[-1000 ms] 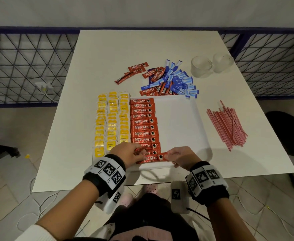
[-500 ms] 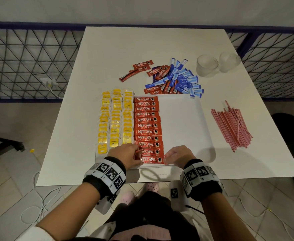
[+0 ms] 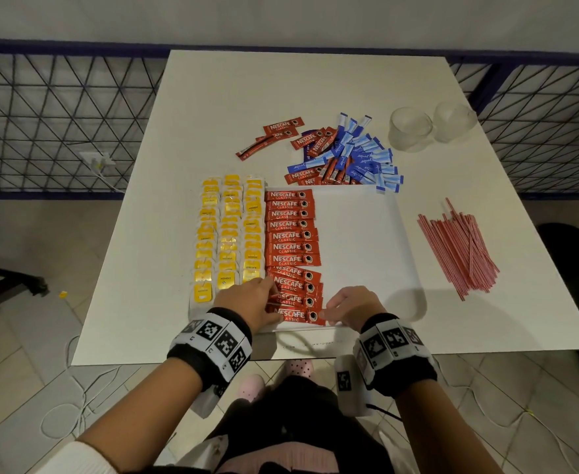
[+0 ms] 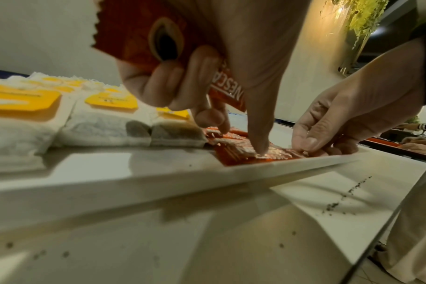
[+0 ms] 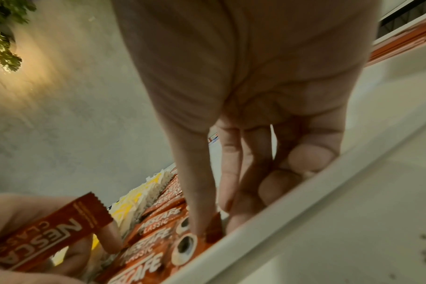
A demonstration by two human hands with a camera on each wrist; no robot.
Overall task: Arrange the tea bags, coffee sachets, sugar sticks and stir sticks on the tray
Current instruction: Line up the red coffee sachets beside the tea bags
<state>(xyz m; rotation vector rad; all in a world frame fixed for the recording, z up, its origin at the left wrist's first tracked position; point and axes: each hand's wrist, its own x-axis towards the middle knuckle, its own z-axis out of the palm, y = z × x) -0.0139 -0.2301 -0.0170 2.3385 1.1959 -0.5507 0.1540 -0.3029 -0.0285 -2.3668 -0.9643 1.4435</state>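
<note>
A white tray (image 3: pixel 360 241) holds three columns of yellow-tagged tea bags (image 3: pixel 228 234) and one column of red coffee sachets (image 3: pixel 290 236). The nearest sachet (image 3: pixel 296 315) lies flat at the tray's front edge. My left hand (image 3: pixel 254 297) grips spare sachets (image 4: pixel 144 38) in its curled fingers while its index fingertip presses the nearest sachet's left end. At the right end my right hand (image 3: pixel 339 307) pinches that sachet (image 5: pixel 146 265) between thumb and fingers. Blue sugar sticks (image 3: pixel 366 155) and loose sachets (image 3: pixel 281 126) lie mixed behind the tray. Red stir sticks (image 3: pixel 459 251) lie to its right.
Two clear plastic cups (image 3: pixel 409 128) stand at the back right of the white table (image 3: pixel 213 114). The tray's right half is bare. A wire fence runs along both sides of the table, and cables lie on the tiled floor.
The sachet both hands held over the tray's front edge now lies flat as the nearest of the column. Both hands have stayed at its ends.
</note>
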